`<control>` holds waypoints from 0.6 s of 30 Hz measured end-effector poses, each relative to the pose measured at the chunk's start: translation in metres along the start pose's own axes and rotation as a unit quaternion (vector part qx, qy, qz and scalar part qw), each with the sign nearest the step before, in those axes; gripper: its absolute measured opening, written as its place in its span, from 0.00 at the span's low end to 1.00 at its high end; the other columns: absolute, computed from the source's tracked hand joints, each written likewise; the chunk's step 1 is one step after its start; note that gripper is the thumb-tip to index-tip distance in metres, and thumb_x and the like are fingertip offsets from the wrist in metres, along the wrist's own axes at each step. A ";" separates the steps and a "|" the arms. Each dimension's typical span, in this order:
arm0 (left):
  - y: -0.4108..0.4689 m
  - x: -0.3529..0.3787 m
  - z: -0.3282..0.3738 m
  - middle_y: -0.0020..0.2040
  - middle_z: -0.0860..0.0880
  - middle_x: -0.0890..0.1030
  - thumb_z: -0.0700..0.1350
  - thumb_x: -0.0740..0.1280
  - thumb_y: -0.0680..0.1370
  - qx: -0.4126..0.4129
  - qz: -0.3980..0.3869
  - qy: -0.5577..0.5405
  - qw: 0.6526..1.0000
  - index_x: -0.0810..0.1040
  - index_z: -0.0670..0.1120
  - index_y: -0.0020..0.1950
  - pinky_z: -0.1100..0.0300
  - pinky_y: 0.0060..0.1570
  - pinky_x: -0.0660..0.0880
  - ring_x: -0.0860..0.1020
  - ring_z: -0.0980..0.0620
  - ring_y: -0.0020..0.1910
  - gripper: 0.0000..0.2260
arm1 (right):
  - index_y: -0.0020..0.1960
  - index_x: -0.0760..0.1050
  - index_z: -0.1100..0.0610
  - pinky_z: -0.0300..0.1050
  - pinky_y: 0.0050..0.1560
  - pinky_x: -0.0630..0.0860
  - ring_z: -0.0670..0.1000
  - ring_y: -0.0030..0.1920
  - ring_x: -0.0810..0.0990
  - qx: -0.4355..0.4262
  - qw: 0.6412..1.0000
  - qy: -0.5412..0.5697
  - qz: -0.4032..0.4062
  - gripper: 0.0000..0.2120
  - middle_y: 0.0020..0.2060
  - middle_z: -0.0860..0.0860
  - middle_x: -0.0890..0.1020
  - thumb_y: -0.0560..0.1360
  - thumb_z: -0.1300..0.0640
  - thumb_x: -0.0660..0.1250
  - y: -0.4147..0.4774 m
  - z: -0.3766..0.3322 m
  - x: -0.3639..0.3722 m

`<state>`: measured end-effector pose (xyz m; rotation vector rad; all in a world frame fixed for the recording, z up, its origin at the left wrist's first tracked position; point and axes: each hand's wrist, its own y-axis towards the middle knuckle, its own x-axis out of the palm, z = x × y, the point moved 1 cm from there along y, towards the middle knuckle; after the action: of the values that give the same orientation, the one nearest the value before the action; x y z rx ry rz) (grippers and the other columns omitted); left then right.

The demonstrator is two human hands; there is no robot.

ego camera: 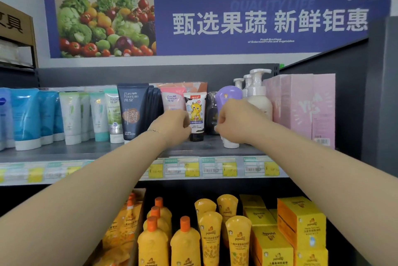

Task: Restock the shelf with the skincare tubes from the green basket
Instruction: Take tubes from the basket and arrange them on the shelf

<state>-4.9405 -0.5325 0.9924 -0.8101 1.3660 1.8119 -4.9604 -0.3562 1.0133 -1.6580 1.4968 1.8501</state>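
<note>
A lilac plastic tube with a white cap (229,94) stands cap-down on the grey metal shelf (90,150). The right hand (235,122) is wrapped around its middle with the fingers curled tight. Only the tube's rounded top above the knuckles and its cap below the hand can be seen. The left hand (173,125) is curled just left of the right hand. Its fingertips sit at the edge of a white tube printed with a yellow cartoon animal (195,112), which stands on a black cap between the two hands. It is unclear whether the left hand pinches that tube or only touches it. Behind the left hand is a pink tube (172,98), and further left a tall navy tube (132,110). Right of the right hand stand white pump bottles (257,91), then pale pink boxes (301,104). Below both forearms, yellow price labels (215,167) line the shelf edge.
</note>
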 end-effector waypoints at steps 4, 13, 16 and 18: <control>0.005 0.008 -0.012 0.50 0.46 0.78 0.45 0.66 0.78 -0.029 -0.026 -0.024 0.999 0.77 0.44 0.56 0.58 0.44 0.73 0.77 0.47 0.49 0.08 | 0.36 0.70 0.59 0.42 0.33 0.70 0.55 0.34 0.72 -0.012 0.998 0.057 -0.006 0.06 0.31 0.53 0.72 0.73 0.63 0.61 0.017 -0.027 0.019; 0.030 0.025 -0.020 0.45 0.49 0.74 0.37 0.65 0.78 -0.030 -0.092 -0.121 0.988 0.69 0.44 0.46 0.62 0.39 0.68 0.71 0.50 0.47 0.05 | 0.62 0.72 0.64 0.45 0.50 0.72 0.57 0.53 0.76 0.075 0.986 0.131 -0.075 0.13 0.59 0.59 0.78 0.79 0.63 0.59 0.057 -0.038 0.053; 0.038 0.029 -0.022 0.57 0.44 0.77 0.36 0.67 0.76 -0.028 -0.107 -0.151 0.982 0.70 0.40 0.60 0.56 0.54 0.73 0.75 0.47 0.54 0.13 | 0.66 0.70 0.64 0.47 0.60 0.74 0.60 0.61 0.76 0.086 0.978 0.171 -0.086 0.16 0.62 0.60 0.77 0.79 0.63 0.59 0.067 -0.036 0.064; 0.039 0.032 -0.021 0.61 0.43 0.77 0.35 0.67 0.75 -0.018 -0.116 -0.171 0.978 0.71 0.40 0.62 0.50 0.62 0.73 0.75 0.45 0.59 0.16 | 0.68 0.69 0.62 0.50 0.63 0.75 0.58 0.61 0.76 0.090 0.970 0.202 -0.097 0.18 0.62 0.59 0.76 0.79 0.63 0.59 0.070 -0.035 0.071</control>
<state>-4.9895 -0.5543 0.9811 -0.6131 0.9778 1.7012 -5.0141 -0.4457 0.9950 -2.0905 1.5230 1.2882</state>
